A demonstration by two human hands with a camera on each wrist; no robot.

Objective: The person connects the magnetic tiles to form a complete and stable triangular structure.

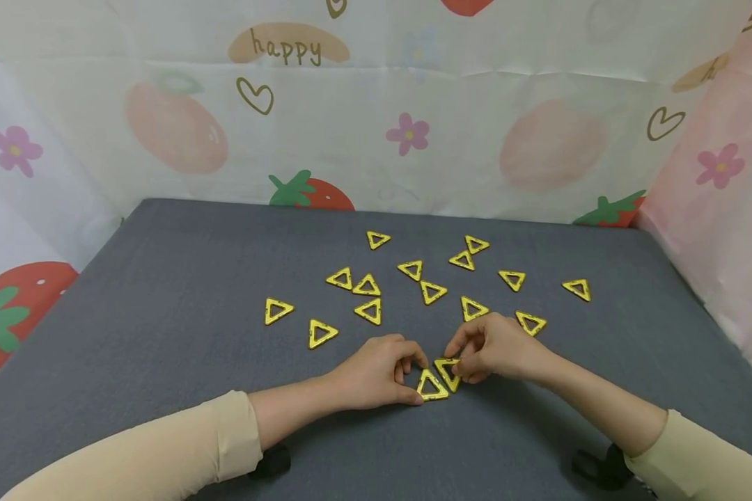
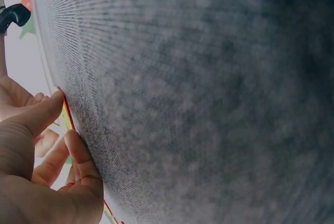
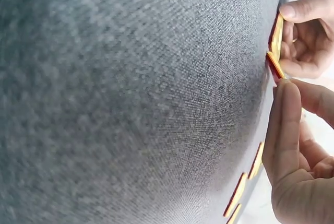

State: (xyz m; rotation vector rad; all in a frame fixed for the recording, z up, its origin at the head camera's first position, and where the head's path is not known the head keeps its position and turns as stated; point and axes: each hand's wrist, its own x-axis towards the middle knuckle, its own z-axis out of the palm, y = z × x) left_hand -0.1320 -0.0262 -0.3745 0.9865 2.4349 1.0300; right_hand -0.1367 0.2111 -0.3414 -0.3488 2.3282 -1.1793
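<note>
My left hand (image 1: 376, 372) pinches a hollow yellow triangle tile (image 1: 435, 396) between thumb and fingers at its left side. Opposite it, my right hand (image 1: 501, 348) grips a second yellow triangle tile (image 1: 443, 376) by its right edge. The two tiles lie side by side, their slanted edges very close. In the right wrist view, the held tile (image 3: 276, 66) is tilted and meets the left one (image 3: 278, 33) at an edge; both have red sides. In the left wrist view, the left thumb and a finger hold the tile (image 2: 68, 114) at two corners.
Several more yellow triangles lie scattered beyond the hands on the grey cloth-covered table (image 1: 194, 264). The nearest to the right hand are one tile (image 1: 465, 309) behind it and another (image 1: 530, 330) beside its wrist. A printed curtain (image 1: 363, 104) stands behind the table.
</note>
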